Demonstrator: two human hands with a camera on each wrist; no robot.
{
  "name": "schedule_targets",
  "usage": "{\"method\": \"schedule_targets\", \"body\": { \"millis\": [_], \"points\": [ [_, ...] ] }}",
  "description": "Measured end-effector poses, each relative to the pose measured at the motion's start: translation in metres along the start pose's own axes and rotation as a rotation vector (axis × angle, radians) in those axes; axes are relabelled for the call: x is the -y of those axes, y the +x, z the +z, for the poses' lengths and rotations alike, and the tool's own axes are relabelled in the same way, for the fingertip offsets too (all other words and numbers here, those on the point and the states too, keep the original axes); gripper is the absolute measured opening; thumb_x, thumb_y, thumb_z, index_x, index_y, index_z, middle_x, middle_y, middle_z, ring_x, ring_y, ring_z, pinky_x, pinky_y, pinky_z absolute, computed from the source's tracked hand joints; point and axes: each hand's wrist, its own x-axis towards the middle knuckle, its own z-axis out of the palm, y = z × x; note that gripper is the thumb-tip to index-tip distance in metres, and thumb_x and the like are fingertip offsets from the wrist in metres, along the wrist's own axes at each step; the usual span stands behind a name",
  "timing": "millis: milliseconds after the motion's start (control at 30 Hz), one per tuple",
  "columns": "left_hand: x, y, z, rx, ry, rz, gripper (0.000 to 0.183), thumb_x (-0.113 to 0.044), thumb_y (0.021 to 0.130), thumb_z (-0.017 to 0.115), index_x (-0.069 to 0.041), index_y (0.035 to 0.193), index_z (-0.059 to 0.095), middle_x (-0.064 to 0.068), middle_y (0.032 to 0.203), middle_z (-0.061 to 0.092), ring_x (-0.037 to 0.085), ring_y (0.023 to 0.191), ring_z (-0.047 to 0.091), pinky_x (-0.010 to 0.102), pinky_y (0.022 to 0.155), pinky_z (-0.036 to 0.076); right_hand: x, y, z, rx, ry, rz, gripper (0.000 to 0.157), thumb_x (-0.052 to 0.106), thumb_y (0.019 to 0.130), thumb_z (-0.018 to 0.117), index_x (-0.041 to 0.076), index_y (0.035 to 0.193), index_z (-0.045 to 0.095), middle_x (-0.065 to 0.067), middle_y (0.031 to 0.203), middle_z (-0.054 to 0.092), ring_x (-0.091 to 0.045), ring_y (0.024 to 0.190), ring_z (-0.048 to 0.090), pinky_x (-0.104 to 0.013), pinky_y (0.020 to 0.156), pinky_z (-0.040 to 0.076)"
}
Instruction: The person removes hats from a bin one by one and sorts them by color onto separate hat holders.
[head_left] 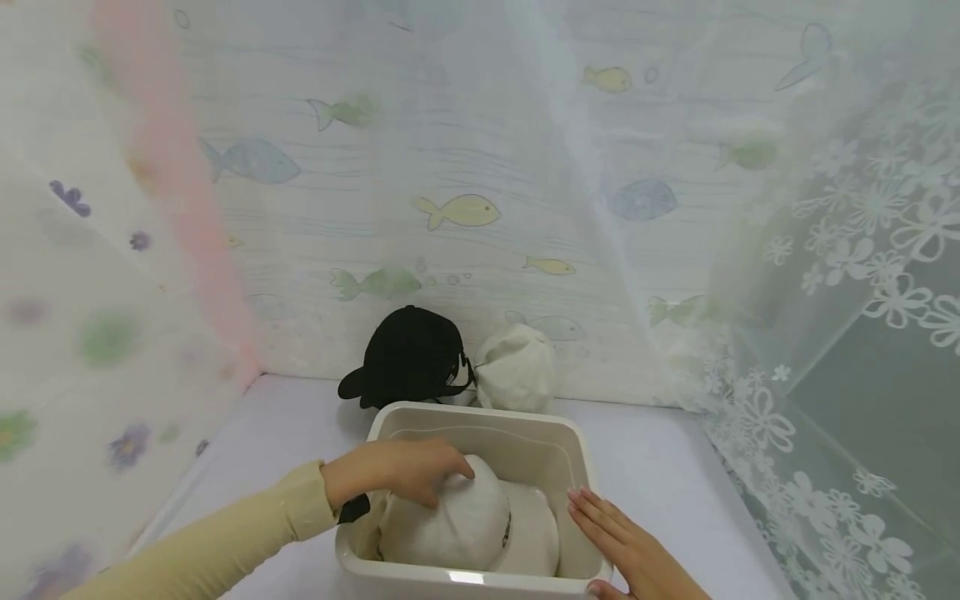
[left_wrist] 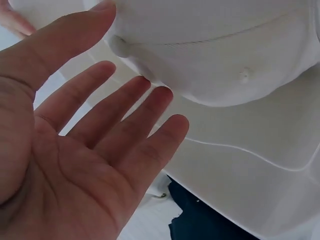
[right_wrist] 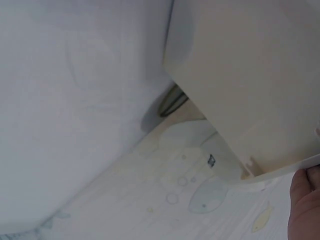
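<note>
A white baseball cap [head_left: 468, 521] lies inside the cream plastic box [head_left: 592, 467], its crown up and its brim toward the box's right side. My left hand [head_left: 416, 468] reaches over the box's left side to the crown. In the left wrist view, the hand [left_wrist: 95, 130] has its fingers spread and loosely extended, with thumb and fingertips right at the edge of the white cap [left_wrist: 220, 55]. My right hand [head_left: 633, 542] rests on the box's right rim with its fingers straight; the right wrist view catches only part of those fingers [right_wrist: 306, 200] by the rim.
Behind the box stand a black cap [head_left: 411, 354] and another white cap [head_left: 517, 368], against the fish-printed curtain [head_left: 465, 208]. Sheer flowered netting [head_left: 840, 375] hangs at the right. A white cloth [head_left: 652, 467] covers the surface under the box.
</note>
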Motion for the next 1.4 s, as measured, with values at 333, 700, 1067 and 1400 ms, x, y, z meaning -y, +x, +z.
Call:
{"method": "schedule_targets", "body": {
  "millis": [333,700,1067,1400],
  "points": [
    [0.002,0.007,0.004,-0.001,-0.015,-0.038,0.051,-0.004,0.077,0.087,-0.008,0.125,0.07,0.002,0.115,0.067,0.009,0.1,0.056,0.025,0.092,0.05,0.0,0.0,0.001,-0.005,0.012,0.007,0.07,0.047,0.109,0.039,-0.01,0.148,0.043,-0.021,0.159,0.04,-0.028,0.153,0.027,-0.024,0.125,0.013],
    [-0.009,0.004,0.005,-0.091,0.09,0.059,0.029,0.011,0.074,0.077,-0.009,0.094,0.08,-0.003,0.087,0.071,0.006,0.082,0.059,0.017,0.073,0.051,0.002,0.0,-0.001,0.0,0.023,0.024,0.07,0.047,0.109,0.038,-0.011,0.148,0.043,-0.02,0.16,0.038,-0.029,0.153,0.027,-0.023,0.125,0.012],
    [-0.003,0.008,0.004,-0.103,0.026,0.136,0.032,0.017,0.072,0.073,-0.004,0.096,0.077,0.002,0.082,0.07,0.004,0.072,0.057,0.014,0.067,0.048,0.003,0.002,-0.002,-0.018,0.027,0.029,0.069,0.046,0.109,0.039,-0.01,0.148,0.043,-0.021,0.158,0.041,-0.029,0.153,0.028,-0.023,0.125,0.013],
    [-0.005,0.011,0.005,-0.019,-0.037,-0.056,0.046,0.015,0.07,0.08,-0.005,0.11,0.073,0.003,0.089,0.064,0.006,0.079,0.048,0.019,0.073,0.047,0.003,-0.002,0.001,-0.013,0.042,0.047,0.069,0.046,0.109,0.041,-0.01,0.149,0.043,-0.018,0.161,0.038,-0.028,0.154,0.026,-0.021,0.125,0.013]
  ]
}}
